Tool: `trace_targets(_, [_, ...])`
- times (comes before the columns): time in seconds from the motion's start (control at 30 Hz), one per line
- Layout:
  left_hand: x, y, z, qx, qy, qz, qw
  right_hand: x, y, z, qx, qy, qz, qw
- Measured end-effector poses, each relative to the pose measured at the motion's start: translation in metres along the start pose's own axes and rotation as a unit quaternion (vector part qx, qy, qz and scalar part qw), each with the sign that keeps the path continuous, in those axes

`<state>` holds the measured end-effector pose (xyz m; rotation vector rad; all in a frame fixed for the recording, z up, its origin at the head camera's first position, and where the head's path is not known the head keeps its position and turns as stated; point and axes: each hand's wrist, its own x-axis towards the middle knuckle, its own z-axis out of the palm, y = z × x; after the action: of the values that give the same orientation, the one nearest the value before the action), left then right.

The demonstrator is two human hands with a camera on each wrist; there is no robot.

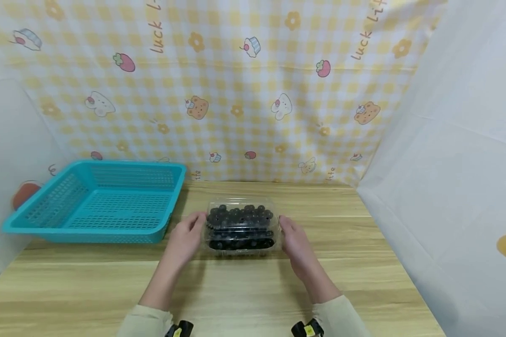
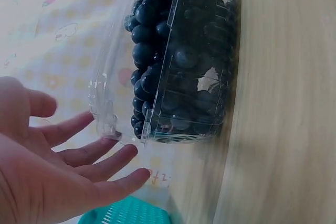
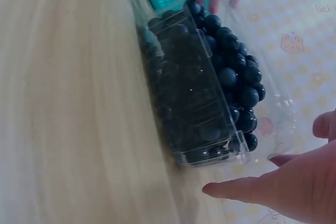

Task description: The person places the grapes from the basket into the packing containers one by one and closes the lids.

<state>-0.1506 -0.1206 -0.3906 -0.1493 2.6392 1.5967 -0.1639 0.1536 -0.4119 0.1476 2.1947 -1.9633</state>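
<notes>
A clear plastic clamshell box point(image 1: 241, 202) stands on the table, filled with dark, round, blue-black fruit point(image 3: 228, 77). My left hand point(image 1: 186, 236) is at the box's left end; in the left wrist view its fingers point(image 2: 107, 167) are spread and nearly straight, tips right at the lid's edge and corner. At the opposite end is my right hand point(image 1: 295, 241). The right wrist view shows its index finger point(image 3: 239, 188) extended alongside the box's lower corner, the thumb held apart. The lid arches over the fruit, and its clear rim runs along the box's middle.
A turquoise perforated plastic basket point(image 1: 168, 220) sits on the left of the wooden table point(image 1: 244, 290), beside my left hand. Behind the table hangs a yellow-checked cloth point(image 1: 236, 135) with printed cartoons. White cloth point(image 1: 447, 154) borders the right side.
</notes>
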Motion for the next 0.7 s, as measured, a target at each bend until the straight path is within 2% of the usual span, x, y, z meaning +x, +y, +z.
trace_targets(0.1, [-0.003, -0.003, 0.003, 0.023, 0.004, 0.011, 0.9997, -0.003, 0.006, 0.003, -0.035, 0.025, -0.006, 0.999])
trace_targets(0.33, [-0.006, -0.009, 0.008, 0.039, 0.022, 0.017, 0.9988, -0.007, 0.018, 0.008, -0.093, 0.045, -0.027, 0.994])
trace_targets(0.43, [-0.006, -0.01, 0.007, 0.06, 0.026, 0.019, 0.9977, -0.008, 0.019, 0.008, -0.106, 0.04, -0.029, 0.993])
trace_targets(0.7, [-0.009, -0.014, 0.006, 0.096, 0.027, 0.03, 0.9946, -0.01, 0.018, 0.003, -0.092, -0.002, -0.011, 0.996])
